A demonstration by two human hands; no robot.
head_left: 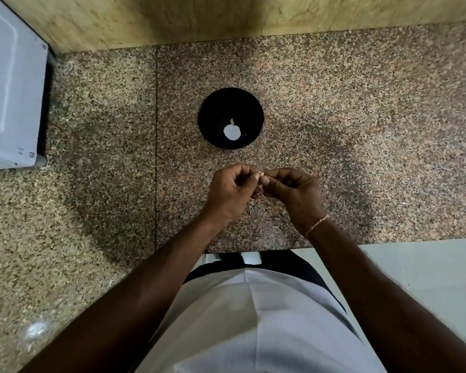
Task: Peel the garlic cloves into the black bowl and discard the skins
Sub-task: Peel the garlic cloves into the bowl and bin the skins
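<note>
Two hands, left hand and right hand, pinching garlic clove, near black bowl

Light: dim, overhead.
Glare: white spot inside the black bowl.
Shadows: soft, across the counter.
Edges: bowed, blurred.

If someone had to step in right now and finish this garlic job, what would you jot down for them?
Left hand and right hand: both pinch one garlic clove between their fingertips, above the granite counter, just in front of the black bowl.
Black bowl: holds one small pale piece that looks like a peeled clove; the white round patch beside it seems to be a light reflection.
Done: apparently one clove.
Left: finish peeling this clove, drop it in the bowl, discard the skins. No other cloves or bin in view.
</note>
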